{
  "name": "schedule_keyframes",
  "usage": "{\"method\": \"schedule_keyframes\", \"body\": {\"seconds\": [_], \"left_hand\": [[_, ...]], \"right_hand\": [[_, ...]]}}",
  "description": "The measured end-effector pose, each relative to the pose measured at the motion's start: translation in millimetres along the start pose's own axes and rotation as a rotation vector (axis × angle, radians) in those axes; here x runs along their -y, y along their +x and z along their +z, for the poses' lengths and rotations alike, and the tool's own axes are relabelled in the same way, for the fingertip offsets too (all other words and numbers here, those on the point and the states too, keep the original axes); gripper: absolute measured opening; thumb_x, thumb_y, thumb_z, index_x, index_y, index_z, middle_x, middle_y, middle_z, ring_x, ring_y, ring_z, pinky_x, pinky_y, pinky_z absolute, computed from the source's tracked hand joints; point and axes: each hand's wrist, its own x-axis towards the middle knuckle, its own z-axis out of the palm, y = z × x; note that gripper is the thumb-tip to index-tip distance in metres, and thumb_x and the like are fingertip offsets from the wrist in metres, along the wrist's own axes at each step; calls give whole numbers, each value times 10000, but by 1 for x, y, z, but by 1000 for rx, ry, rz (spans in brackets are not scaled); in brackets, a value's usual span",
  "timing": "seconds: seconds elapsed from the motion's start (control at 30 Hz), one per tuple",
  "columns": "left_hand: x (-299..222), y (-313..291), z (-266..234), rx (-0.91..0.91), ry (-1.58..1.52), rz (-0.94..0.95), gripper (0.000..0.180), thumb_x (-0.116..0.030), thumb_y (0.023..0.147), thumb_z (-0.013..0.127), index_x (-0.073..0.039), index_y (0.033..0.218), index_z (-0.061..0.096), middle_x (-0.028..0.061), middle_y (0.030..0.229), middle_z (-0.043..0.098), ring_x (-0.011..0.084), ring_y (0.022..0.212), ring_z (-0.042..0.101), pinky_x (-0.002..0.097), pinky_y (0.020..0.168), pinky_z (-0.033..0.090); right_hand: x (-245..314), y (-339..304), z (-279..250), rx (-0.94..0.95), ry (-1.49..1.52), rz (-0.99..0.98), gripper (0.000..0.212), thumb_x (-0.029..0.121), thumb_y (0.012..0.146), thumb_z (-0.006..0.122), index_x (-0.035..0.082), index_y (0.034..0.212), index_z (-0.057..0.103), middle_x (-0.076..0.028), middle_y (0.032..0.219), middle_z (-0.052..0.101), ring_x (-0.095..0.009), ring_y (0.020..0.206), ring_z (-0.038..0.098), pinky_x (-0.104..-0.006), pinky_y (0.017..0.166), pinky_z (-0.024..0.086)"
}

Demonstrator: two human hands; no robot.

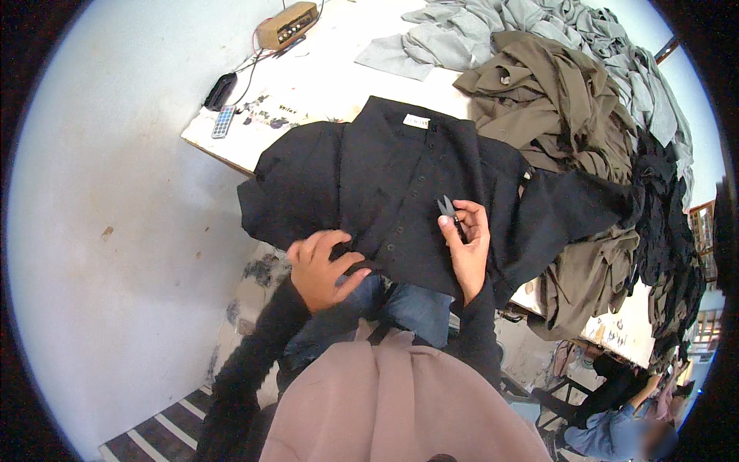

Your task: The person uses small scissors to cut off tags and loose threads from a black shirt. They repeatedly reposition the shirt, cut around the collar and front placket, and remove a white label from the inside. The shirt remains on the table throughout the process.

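Note:
A black buttoned shirt point(385, 177) lies spread over the near edge of a white worktable point(339, 61), its hem hanging over my lap. My left hand point(323, 269) pinches the shirt's lower edge beside the button placket. My right hand point(468, 246) holds small thread snips point(448, 208), blades pointing up at the placket near a row of dark buttons. A white label shows at the collar point(416, 121).
Heaps of olive point(554, 100), grey-green point(539, 23) and black garments point(662, 223) cover the table's right side. A remote point(223, 121), a dark pouch point(220, 91) and a tan box with cables point(287, 25) sit at the far left. Another person point(616, 416) sits at lower right.

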Motion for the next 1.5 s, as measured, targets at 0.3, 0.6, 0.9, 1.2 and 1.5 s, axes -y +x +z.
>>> {"method": "schedule_keyframes", "body": {"seconds": [0.3, 0.6, 0.9, 1.2, 1.5], "left_hand": [[-70, -28, 36, 42, -1664, -1603, 933, -440, 868, 774, -1, 1429, 171, 208, 1364, 373, 311, 1290, 434, 474, 1091, 395], [-71, 8, 30, 16, -1977, -1258, 193, -182, 945, 692, -39, 1075, 684, 74, 1102, 717, 178, 1016, 675, 360, 946, 499], [-76, 13, 14, -54, -2022, -1273, 111, -130, 922, 714, -33, 974, 717, 53, 1012, 741, 127, 935, 691, 324, 833, 528], [-71, 8, 20, 17, -1955, -1305, 220, -112, 949, 660, -20, 1149, 656, 76, 1117, 708, 172, 1054, 673, 358, 954, 511], [-67, 11, 27, -36, -2069, -1241, 381, -68, 959, 569, 19, 1328, 530, 127, 1278, 643, 241, 1136, 650, 400, 994, 533]], "right_hand": [[5, -1, 5, 37, -165, -142, 265, 85, 870, 764, 13, 1050, 584, -49, 887, 632, -112, 796, 595, -243, 721, 472], [50, -51, 20, 194, -661, -336, 184, 176, 822, 768, 69, 940, 676, -109, 810, 712, -288, 655, 696, -369, 597, 528], [51, -55, 29, 191, -635, -348, 156, 152, 823, 767, 75, 928, 680, -90, 797, 710, -270, 597, 662, -346, 580, 500], [48, -57, 26, 175, -623, -320, 163, 153, 827, 766, 67, 933, 677, -99, 798, 712, -283, 601, 668, -353, 581, 506], [40, -40, 18, 101, -643, -334, 199, 155, 816, 786, 52, 948, 678, -109, 813, 714, -266, 644, 678, -331, 581, 497]]}}
